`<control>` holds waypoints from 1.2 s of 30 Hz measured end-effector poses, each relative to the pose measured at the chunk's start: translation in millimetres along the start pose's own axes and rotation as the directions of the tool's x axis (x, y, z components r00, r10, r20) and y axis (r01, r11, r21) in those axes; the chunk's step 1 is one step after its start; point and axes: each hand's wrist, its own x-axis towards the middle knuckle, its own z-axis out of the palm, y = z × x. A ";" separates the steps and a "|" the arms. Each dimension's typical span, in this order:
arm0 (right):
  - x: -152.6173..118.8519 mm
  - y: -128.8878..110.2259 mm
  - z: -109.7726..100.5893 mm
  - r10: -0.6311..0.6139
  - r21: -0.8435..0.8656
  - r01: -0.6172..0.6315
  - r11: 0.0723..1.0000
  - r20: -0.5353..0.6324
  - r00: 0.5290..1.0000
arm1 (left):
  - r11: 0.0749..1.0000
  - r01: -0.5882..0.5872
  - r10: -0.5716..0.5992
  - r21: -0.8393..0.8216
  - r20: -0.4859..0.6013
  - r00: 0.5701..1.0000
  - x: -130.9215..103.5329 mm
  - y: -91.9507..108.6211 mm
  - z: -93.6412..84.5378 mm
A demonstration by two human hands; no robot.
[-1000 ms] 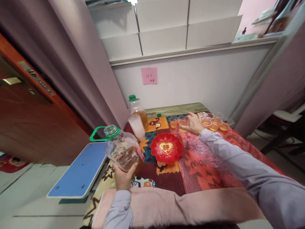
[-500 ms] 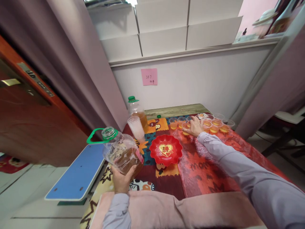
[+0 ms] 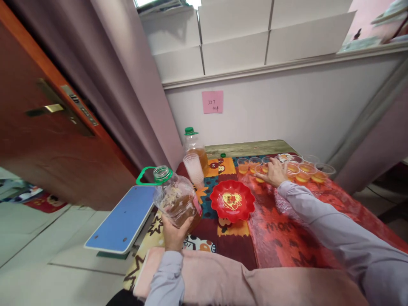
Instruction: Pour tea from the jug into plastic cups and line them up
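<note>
My left hand is wrapped round the lower side of a clear plastic jug part full of brown liquid. The jug is uncapped, tilts a little and has a green handle ring at its neck. Farther right, my right hand is among several clear plastic cups of amber liquid, its fingers closed at the rim of a front cup. My hand partly hides the cups behind it. Between both hands sits a red scalloped dish with a gold heart in its middle.
A stack of clear cups leans before a second jug with a green cap. Toward the back lies a loose green cap. A blue board stands left of the table. Pink cloth covers the near edge.
My view has turned left, so everything appears farther right. Both hands stay at the same things, the left on the jug and the right among the cups.
</note>
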 end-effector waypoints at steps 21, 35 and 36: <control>37.1 -296.7 -112.0 -0.693 0.235 0.655 0.718 0.159 0.703 | 0.997 -0.016 0.013 -0.080 -0.044 0.999 -11.6 3.0 6.1; 40.1 -309.3 -108.2 -0.694 0.161 0.681 0.714 0.296 0.657 | 0.999 -0.002 0.001 -0.043 -0.022 1.000 -9.7 2.1 2.7; 40.0 -309.2 -108.0 -0.693 0.165 0.678 0.716 0.288 0.661 | 0.999 0.001 -0.001 -0.040 -0.007 1.000 -9.2 2.1 1.9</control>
